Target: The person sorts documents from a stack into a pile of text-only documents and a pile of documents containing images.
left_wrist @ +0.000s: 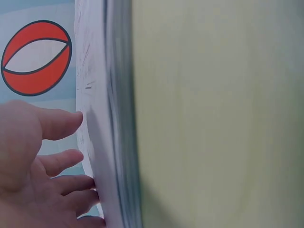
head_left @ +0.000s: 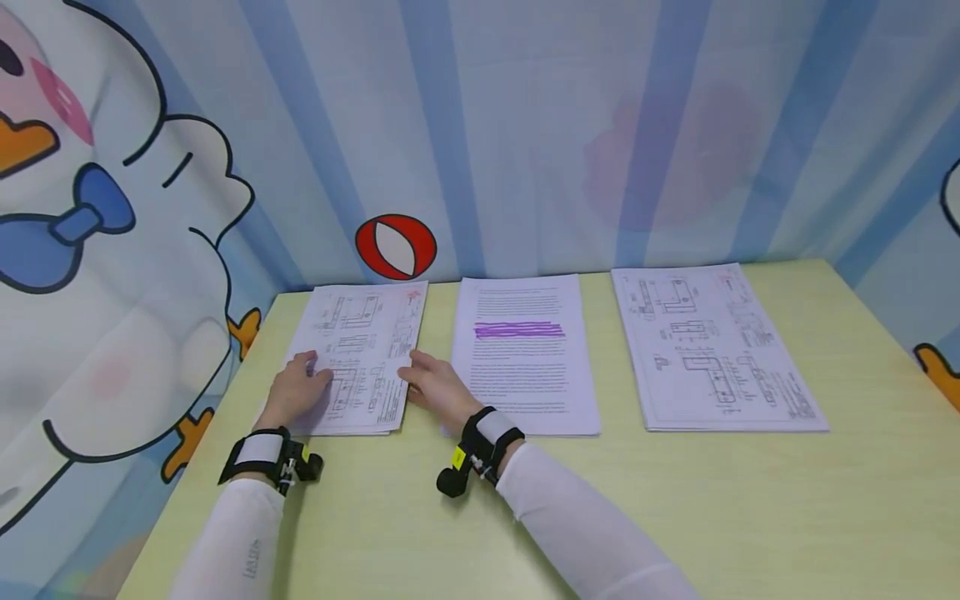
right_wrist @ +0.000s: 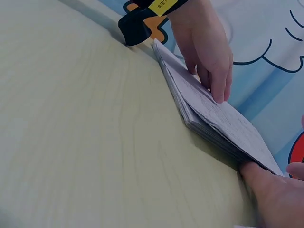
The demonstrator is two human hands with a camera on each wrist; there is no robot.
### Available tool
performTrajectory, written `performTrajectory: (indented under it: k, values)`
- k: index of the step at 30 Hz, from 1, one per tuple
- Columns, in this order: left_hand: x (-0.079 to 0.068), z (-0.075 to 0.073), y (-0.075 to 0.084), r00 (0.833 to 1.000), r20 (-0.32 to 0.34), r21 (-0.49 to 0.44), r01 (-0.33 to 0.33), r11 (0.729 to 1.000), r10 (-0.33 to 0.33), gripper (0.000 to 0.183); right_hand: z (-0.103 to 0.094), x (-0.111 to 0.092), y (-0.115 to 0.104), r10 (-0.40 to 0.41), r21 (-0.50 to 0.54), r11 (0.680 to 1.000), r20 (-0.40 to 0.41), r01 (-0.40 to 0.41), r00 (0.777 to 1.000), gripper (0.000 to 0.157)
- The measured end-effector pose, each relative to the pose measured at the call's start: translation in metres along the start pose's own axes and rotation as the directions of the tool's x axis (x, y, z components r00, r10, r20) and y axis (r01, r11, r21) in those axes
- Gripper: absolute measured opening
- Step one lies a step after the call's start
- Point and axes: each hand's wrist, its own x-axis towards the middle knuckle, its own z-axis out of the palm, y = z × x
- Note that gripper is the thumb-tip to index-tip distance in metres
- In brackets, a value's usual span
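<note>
The left stack of printed drawing sheets point(head_left: 360, 333) lies on the table with its upper sheets slightly shifted over those below. My left hand point(head_left: 298, 390) rests on its left part, fingers extended, fingertips on the top page in the left wrist view. At the right edge of this stack is my right hand point(head_left: 438, 387). In the right wrist view its thumb point(right_wrist: 256, 178) is tucked at the underside of the sheets' edge, other fingers above, pinching the edge. The sheets' layers point(right_wrist: 213, 130) stand a little apart there. Part of the right hand is out of that view.
A middle stack of text pages point(head_left: 525, 383) with purple marker strokes lies close beside my right hand. Farther right is another stack of drawings point(head_left: 712, 350). Behind the pale yellow table point(head_left: 750, 517) hangs a blue-striped cartoon curtain point(head_left: 525, 150).
</note>
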Motion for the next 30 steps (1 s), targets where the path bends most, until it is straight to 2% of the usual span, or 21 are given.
performTrajectory:
  k: [3,6,10,13,16,23,26,30]
  values:
    - [-0.001,0.002,0.005,1.0,0.005,-0.011,-0.022,1.0,0.022,0.062,0.002,0.0,-0.001,0.028,0.069,0.997,-0.016,-0.026,0.999,0.064]
    - [-0.004,0.004,0.01,1.0,0.001,-0.016,-0.021,1.0,0.021,0.061,0.003,0.001,-0.001,0.025,0.071,0.997,-0.037,-0.023,0.999,0.07]
    - [-0.007,0.006,0.014,0.999,-0.007,-0.009,-0.032,0.999,0.032,0.06,0.003,0.004,0.0,-0.023,-0.046,0.999,-0.08,0.02,0.997,0.076]
    - [-0.008,0.008,0.015,0.999,-0.011,-0.003,-0.048,0.999,0.048,0.059,0.004,0.005,0.0,-0.047,-0.157,0.987,-0.124,0.027,0.991,0.078]
    - [-0.009,0.01,0.016,0.998,-0.009,-0.002,-0.057,0.998,0.057,0.057,0.005,0.005,-0.001,-0.046,-0.195,0.981,-0.153,0.016,0.987,0.079]
    - [-0.015,0.014,0.018,0.998,-0.001,-0.015,-0.058,0.998,0.058,0.054,0.005,0.005,-0.001,-0.046,-0.181,0.983,-0.211,0.007,0.976,0.079]
    - [-0.017,0.016,0.019,0.998,0.003,-0.027,-0.055,0.998,0.055,0.054,0.004,0.005,0.001,-0.058,-0.179,0.984,-0.257,0.012,0.965,0.079]
    - [-0.016,0.018,0.019,0.999,0.005,-0.044,-0.052,0.998,0.052,0.054,0.004,0.004,0.002,-0.07,-0.158,0.987,-0.285,0.026,0.956,0.073]
